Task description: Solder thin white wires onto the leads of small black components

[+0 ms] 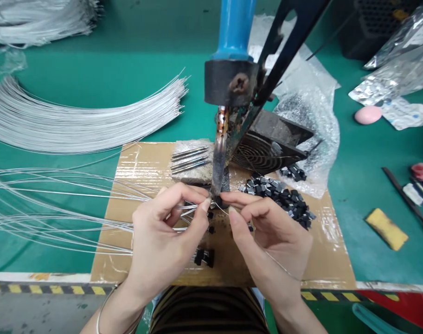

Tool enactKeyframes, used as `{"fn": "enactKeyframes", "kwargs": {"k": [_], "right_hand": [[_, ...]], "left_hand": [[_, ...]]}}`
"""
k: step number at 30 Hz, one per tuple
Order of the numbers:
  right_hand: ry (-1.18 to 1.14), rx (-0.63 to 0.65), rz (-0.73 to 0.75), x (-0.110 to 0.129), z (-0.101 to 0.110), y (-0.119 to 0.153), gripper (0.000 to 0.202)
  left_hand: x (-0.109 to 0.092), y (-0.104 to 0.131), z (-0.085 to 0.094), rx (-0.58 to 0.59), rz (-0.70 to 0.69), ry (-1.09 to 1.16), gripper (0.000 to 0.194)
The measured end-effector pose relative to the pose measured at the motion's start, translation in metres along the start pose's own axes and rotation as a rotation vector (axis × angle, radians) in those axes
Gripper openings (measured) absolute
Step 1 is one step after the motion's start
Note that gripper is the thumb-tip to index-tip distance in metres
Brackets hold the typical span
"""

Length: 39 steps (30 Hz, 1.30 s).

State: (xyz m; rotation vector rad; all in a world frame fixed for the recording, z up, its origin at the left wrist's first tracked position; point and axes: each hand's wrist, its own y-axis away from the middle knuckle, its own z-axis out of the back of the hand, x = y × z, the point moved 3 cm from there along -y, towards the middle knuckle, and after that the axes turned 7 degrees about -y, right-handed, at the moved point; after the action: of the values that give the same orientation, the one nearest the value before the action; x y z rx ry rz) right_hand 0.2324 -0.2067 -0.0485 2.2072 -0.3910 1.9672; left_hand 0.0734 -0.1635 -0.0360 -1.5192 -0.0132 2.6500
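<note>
Pinched between thumb and forefinger of the left hand [168, 239], a thin cable [191, 207] ends just below the soldering iron [218, 169]; the right hand [276, 236], also pinching narrowly, holds fine wire [222, 209] there, near heaped black connectors [284, 197].

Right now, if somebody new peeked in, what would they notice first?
Probably the blue-handled soldering iron pointing down in the middle, with the left hand and right hand near its lower end. Next might come the thick, curved bundle of pale wires at the upper left, then the heap of little black pieces on the cardboard, right of center.
</note>
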Motion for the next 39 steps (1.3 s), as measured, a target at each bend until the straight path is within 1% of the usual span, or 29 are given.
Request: {"fn": "enactKeyframes", "kwargs": {"k": [7, 19, 30, 39], "right_hand": [[0.023, 0.006, 0.014, -0.0005, -0.0006, 0.0003, 0.023], [0.059, -0.006, 0.036, 0.0014, -0.001, -0.0005, 0.021], [0.059, -0.005, 0.062, -0.0007, -0.0009, 0.0012, 0.02], [0.058, -0.004, 0.078, -0.003, -0.0014, 0.0045, 0.021]], "left_hand": [[-0.001, -0.002, -0.0011, 0.03, 0.028, 0.011, 0.018], [-0.0013, 0.0007, 0.0011, 0.026, 0.024, -0.001, 0.016], [0.0003, -0.0004, -0.0012, 0.031, 0.039, -0.007, 0.013], [-0.0013, 0.0003, -0.0003, 0.022, 0.004, -0.013, 0.015]]}}
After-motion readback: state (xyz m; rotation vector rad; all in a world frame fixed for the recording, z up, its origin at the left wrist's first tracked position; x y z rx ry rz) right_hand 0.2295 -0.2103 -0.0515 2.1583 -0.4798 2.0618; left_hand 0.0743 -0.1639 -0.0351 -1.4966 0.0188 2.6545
